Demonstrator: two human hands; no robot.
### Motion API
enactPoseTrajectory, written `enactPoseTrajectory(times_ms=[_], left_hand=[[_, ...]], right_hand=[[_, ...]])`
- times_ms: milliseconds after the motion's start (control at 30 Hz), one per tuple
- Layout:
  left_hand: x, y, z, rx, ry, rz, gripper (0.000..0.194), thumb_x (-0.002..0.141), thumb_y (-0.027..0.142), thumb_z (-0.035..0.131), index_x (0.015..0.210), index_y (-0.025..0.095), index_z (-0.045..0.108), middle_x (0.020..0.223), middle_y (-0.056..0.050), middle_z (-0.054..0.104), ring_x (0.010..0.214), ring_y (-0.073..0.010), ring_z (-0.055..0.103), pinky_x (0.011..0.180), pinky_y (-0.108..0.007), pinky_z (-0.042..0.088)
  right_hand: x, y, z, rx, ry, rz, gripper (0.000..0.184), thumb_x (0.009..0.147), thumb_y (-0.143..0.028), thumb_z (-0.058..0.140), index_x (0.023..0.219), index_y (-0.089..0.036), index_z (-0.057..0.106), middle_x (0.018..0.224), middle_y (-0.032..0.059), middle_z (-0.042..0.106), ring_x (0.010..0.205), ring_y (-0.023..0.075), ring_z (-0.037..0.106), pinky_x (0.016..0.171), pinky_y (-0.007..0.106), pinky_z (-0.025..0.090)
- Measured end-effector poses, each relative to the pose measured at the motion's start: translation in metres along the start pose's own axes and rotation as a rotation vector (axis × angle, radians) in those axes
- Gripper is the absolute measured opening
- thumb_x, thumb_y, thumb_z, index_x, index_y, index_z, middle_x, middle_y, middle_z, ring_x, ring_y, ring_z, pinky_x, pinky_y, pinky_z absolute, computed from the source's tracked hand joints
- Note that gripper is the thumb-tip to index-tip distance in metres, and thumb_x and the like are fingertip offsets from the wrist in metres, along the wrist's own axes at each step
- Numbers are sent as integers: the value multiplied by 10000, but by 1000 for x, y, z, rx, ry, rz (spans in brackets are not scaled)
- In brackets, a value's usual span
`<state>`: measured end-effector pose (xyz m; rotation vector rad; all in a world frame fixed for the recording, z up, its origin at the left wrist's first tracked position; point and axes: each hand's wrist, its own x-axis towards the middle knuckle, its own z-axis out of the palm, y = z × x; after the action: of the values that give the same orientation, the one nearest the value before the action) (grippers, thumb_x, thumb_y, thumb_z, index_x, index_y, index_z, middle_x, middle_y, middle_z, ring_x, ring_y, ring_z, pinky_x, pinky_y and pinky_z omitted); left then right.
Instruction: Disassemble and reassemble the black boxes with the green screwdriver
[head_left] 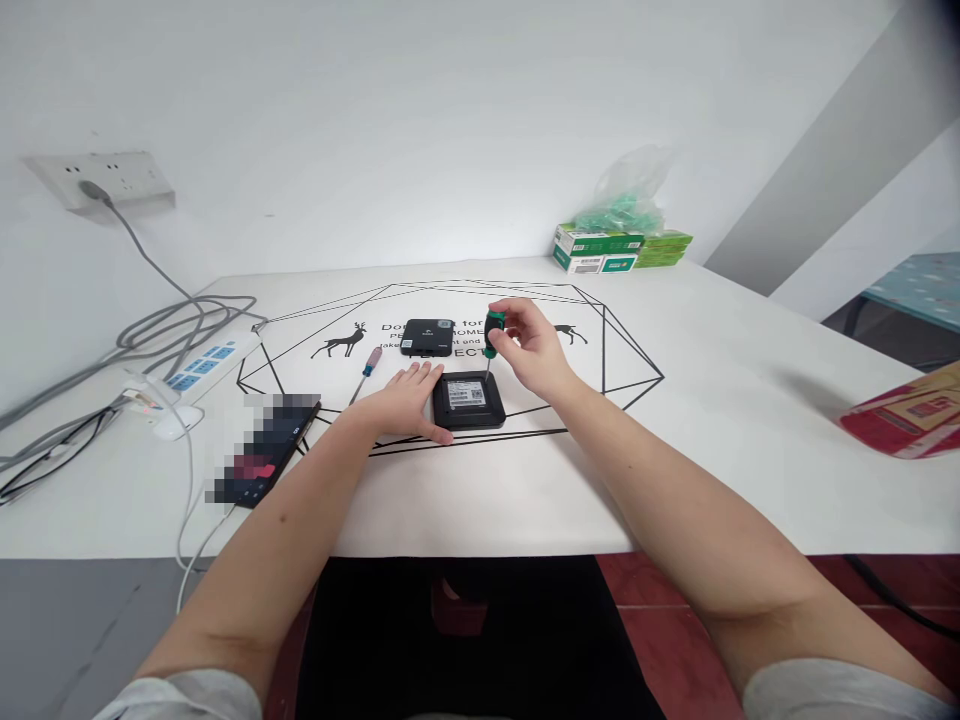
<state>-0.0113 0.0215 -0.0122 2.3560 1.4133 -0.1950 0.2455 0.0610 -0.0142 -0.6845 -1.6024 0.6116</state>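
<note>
A square black plastic box [489, 408], with a white printed label on its upper face, lies flat on the mat. My left hand [409, 402] rests against its left side, fingers stretched out by the far corner and thumb along the near corner. The fingers of my right hand [529, 345] are closed round the green and black handle of a screwdriver [491, 343]. That screwdriver stands nearly upright, its tip at the box's upper right part; exact contact there is too small to tell. Just behind is a second, smaller black box [427, 337].
Left of the boxes lies another screwdriver [369, 368]. A phone-like device [289, 440], a power strip [217, 362] and cables crowd the left side. Green-and-white cartons [600, 250] with a plastic bag [626, 200] stand at the back right, a red packet [907, 415] at the right edge.
</note>
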Motion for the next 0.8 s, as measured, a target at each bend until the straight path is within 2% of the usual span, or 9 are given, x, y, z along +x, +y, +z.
enactPoseTrajectory(times_ms=[133, 267, 433, 567, 633, 800], left_hand=[[-1, 1, -2, -6, -3, -1, 1559, 698, 949, 711, 1802, 115, -7, 1861, -227, -58, 1734, -439, -46, 1394, -597, 89], [-4, -5, -5, -30, -5, 10, 1523, 708, 929, 720, 1807, 139, 22, 1870, -203, -18, 1737, -431, -15, 1397, -588, 118], [-8, -9, -8, -77, 5, -19, 1435, 723, 857, 763, 1809, 180, 113, 1872, -189, 108, 1738, -424, 50, 1378, -587, 228], [-9, 2, -7, -88, 20, -67, 1470, 676, 881, 801, 1807, 204, 149, 1863, -217, 132, 1726, -472, 76, 1348, -614, 276], [-8, 8, -6, -88, 23, -60, 1483, 657, 890, 811, 1804, 212, 161, 1860, -233, 128, 1716, -505, 89, 1340, -637, 270], [-1, 10, -1, -72, 53, 69, 1440, 687, 886, 783, 1799, 222, 153, 1842, -220, 235, 1714, -514, 88, 1352, -651, 209]], right_hand=[[1, 2, 0, -59, 21, -20, 367, 864, -386, 838, 1190, -308, 689, 1108, 18, 710, 907, 186, 637, 817, 383, 570], [-1, -1, -1, -45, 29, -6, 373, 876, -453, 843, 1197, -318, 710, 1114, 29, 678, 932, 195, 636, 788, 371, 598], [2, -13, -5, 94, 149, -19, 404, 899, -554, 837, 1227, -364, 696, 1127, 23, 639, 940, 192, 640, 784, 365, 645], [-3, -28, 4, 158, 56, -31, 447, 910, -594, 829, 1266, -374, 669, 1166, 33, 641, 956, 205, 647, 818, 400, 674], [-10, -34, 12, 163, -12, -27, 433, 917, -595, 822, 1254, -365, 676, 1198, 48, 645, 1005, 224, 647, 775, 398, 680], [-23, -37, 23, 150, -128, -7, 372, 954, -550, 797, 1258, -353, 712, 1229, 64, 636, 1048, 221, 646, 750, 359, 652]])
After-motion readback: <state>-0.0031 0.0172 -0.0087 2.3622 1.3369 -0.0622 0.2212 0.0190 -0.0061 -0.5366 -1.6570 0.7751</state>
